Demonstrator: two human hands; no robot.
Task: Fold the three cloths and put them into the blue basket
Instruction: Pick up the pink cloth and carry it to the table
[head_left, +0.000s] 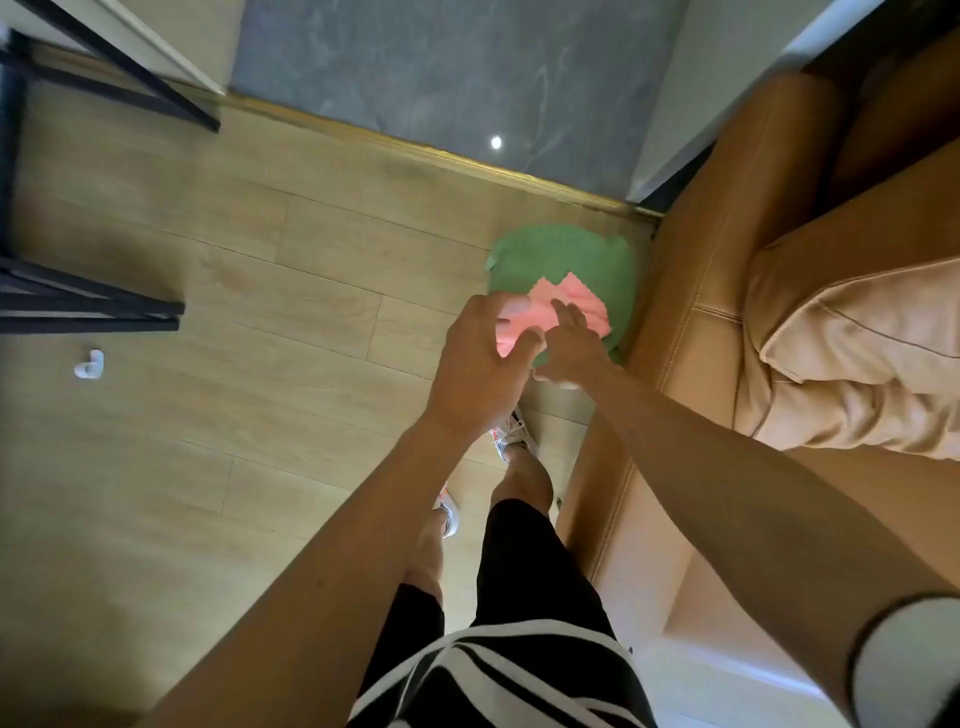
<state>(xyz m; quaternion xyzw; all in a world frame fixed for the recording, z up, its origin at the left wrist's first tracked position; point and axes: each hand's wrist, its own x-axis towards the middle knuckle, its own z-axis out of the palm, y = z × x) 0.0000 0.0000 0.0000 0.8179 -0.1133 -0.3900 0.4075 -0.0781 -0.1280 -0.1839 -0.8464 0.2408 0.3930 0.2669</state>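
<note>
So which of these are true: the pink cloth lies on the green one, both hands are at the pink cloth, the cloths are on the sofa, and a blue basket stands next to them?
1. The pink cloth lies on the green cloth. True.
2. Both the left hand and the right hand are at the pink cloth. True.
3. The cloths are on the sofa. False: they lie on the wooden floor beside it.
4. A blue basket stands next to the cloths. False: no basket is in view.
</note>
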